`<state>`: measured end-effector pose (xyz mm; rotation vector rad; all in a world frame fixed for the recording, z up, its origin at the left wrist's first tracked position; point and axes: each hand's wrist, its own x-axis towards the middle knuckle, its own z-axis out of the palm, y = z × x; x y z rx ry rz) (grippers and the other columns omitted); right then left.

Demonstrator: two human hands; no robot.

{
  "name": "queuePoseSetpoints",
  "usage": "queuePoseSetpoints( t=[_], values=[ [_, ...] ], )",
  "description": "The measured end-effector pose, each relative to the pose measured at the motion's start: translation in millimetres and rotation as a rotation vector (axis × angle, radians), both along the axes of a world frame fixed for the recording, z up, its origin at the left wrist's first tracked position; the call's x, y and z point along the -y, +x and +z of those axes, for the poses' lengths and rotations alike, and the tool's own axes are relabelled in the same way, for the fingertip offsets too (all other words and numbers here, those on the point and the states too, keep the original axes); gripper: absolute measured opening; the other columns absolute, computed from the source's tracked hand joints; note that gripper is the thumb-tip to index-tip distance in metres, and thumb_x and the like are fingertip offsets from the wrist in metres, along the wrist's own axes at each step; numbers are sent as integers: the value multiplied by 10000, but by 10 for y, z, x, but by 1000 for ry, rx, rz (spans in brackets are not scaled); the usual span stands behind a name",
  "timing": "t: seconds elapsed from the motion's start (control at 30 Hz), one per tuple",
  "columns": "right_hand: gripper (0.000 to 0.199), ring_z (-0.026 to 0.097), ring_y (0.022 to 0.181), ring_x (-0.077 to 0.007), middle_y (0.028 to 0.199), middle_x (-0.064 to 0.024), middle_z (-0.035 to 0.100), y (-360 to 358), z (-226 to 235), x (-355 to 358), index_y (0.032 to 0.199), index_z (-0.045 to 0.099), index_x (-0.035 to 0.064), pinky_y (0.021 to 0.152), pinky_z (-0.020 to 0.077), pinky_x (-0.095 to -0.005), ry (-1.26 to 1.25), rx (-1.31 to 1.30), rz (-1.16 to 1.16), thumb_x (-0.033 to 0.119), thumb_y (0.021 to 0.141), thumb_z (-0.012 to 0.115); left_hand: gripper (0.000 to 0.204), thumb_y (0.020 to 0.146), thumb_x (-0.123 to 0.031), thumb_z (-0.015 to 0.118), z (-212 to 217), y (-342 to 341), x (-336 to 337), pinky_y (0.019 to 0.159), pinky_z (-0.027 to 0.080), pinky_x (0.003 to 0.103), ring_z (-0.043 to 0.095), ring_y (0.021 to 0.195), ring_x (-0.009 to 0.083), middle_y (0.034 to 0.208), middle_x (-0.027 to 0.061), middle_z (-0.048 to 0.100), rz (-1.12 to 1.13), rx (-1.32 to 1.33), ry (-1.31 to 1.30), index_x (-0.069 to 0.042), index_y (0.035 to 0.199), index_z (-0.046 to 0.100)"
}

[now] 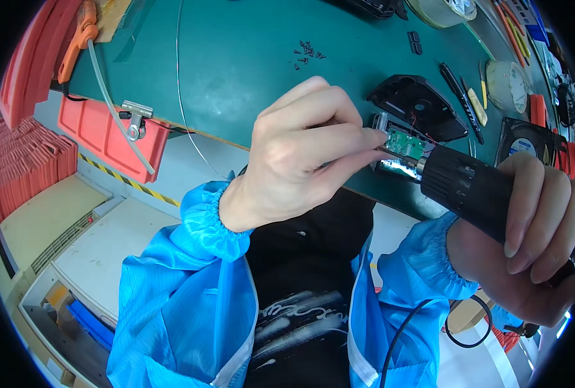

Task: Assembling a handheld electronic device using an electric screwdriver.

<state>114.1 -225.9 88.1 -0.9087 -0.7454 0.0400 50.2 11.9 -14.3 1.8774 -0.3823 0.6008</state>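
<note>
My right hand (541, 223) is wrapped round a black electric screwdriver (463, 184), held nearly level with its bit pointing left. My left hand (303, 145) is closed in a pinch right at the tip of that bit. Whatever sits between its thumb and fingers is too small and hidden to name. Just beyond the fingertips lies a small green circuit board (404, 143) in an open device, partly covered by the left fingers and the screwdriver. A black plastic housing half (419, 107) rests behind the board, with thin red wires near it.
Several small dark screws (308, 50) lie loose on the green mat (236, 64). To the right are a black pen (462, 102), a tape roll (507, 86) and two small black parts (415, 43). An orange glue gun (80, 40) and a metal clip (136, 116) are at the left.
</note>
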Motion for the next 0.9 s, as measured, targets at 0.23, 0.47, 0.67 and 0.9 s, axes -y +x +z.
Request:
queuePoseSetpoints(
  t=[0.23,0.47,0.67,0.9],
  values=[
    [272,583,538,-67,662,40,604,-5,5,-26,699,523,188,648,531,-224,36,20,-18,260,810,761,296,611,-5,875,-1,6,5,591,414,323,555,688,186,766,53,598,-2,4,6,-20,903,823],
    [268,581,533,-66,659,39,604,-25,-5,-119,698,525,188,646,530,-221,73,42,-35,256,808,760,296,613,6,864,-8,5,6,591,413,322,555,692,189,763,56,596,1,3,-1,-20,905,824],
    [264,579,529,-66,657,39,604,-13,-89,-302,697,527,189,645,528,-219,106,64,-53,252,806,759,290,614,5,856,10,10,30,593,424,328,562,699,198,771,59,604,-7,-4,8,-22,901,820],
    [260,576,525,-65,655,39,604,-15,-103,-264,695,529,189,644,526,-216,143,85,-69,248,804,758,272,630,3,844,4,1,24,600,440,337,572,708,205,780,59,614,-17,-20,29,-31,899,818]
  ],
)
